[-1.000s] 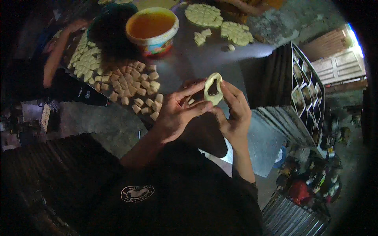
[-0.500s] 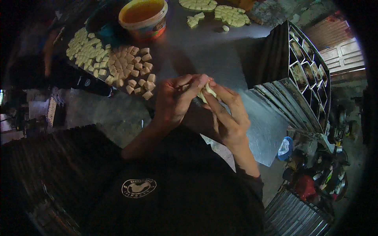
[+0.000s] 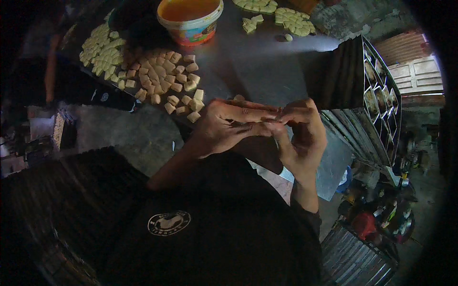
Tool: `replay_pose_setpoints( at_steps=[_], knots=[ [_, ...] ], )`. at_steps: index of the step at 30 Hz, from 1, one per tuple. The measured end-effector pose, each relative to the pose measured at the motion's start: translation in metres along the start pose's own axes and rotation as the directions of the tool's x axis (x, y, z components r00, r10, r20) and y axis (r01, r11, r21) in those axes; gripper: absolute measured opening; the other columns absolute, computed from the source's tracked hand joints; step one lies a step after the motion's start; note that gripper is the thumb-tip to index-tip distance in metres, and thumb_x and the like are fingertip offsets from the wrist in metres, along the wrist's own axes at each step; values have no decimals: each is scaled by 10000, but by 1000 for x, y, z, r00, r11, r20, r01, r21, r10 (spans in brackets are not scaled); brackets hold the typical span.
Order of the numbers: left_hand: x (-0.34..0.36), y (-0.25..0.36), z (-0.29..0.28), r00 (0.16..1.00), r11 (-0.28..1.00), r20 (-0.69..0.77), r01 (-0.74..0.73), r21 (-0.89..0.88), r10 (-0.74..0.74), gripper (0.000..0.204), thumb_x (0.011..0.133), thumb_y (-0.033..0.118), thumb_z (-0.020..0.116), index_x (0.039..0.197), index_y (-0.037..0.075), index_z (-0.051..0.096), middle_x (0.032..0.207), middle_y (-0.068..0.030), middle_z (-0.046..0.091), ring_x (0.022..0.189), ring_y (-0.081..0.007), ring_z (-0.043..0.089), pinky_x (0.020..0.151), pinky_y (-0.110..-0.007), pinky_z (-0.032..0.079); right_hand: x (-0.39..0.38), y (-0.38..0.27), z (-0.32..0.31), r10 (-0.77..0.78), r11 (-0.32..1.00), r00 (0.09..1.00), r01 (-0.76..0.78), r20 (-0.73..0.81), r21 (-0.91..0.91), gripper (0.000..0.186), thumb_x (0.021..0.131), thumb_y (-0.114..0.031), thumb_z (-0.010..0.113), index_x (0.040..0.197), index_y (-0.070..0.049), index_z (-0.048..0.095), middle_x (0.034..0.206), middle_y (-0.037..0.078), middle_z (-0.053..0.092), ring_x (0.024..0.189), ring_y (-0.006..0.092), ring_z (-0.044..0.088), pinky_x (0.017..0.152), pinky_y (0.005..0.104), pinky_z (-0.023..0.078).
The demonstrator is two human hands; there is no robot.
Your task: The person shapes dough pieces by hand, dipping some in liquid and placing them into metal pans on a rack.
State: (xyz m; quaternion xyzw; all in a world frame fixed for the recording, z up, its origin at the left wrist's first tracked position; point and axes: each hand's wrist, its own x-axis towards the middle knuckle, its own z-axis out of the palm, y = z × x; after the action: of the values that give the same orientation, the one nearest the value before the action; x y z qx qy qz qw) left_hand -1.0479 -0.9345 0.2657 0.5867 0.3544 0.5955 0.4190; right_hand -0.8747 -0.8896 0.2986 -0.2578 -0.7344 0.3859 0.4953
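Observation:
My left hand and my right hand meet at the fingertips above the near edge of a metal table. The left fingers lie long and pressed together, and the right thumb and fingers pinch at their tips. The pale dough piece seen between them a moment earlier is now hidden by the fingers. Left of my hands lie cut brownish dough pieces, some loose and some in a joined round. Beside them spreads a batch of pale yellow-green dough pieces.
A bucket with orange contents stands at the back. Scored dough rounds and a small dough ball lie farther right. Stacked metal moulds rise at the table's right. Another person's arm is at far left.
Both hands have shifted right, the right hand turning so its thumb side shows. The pale dough between the fingers has gone out of sight. The view has tilted slightly.

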Motion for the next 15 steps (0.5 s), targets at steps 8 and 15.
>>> replay_pose_setpoints(
  at_steps=[8,15],
  knots=[
    [0,-15,-63,874,629,170,451,-634,-455,212,954,79,613,1140,16,695,1195,-93,670,1083,-152,635,927,-281,522,22,-7,55,27,944,980,40,198,-326,577,634,-101,879,1150,-82,621,1061,33,711,716,183,528,619,296,433],
    [-52,-75,-104,783,473,375,606,-640,-496,355,945,99,642,1271,-29,583,1242,-114,639,1084,-165,636,953,-294,513,-31,29,111,381,836,923,-371,-61,-403,525,669,-118,876,1115,-50,607,1070,86,673,801,182,571,683,296,461]
  ],
)
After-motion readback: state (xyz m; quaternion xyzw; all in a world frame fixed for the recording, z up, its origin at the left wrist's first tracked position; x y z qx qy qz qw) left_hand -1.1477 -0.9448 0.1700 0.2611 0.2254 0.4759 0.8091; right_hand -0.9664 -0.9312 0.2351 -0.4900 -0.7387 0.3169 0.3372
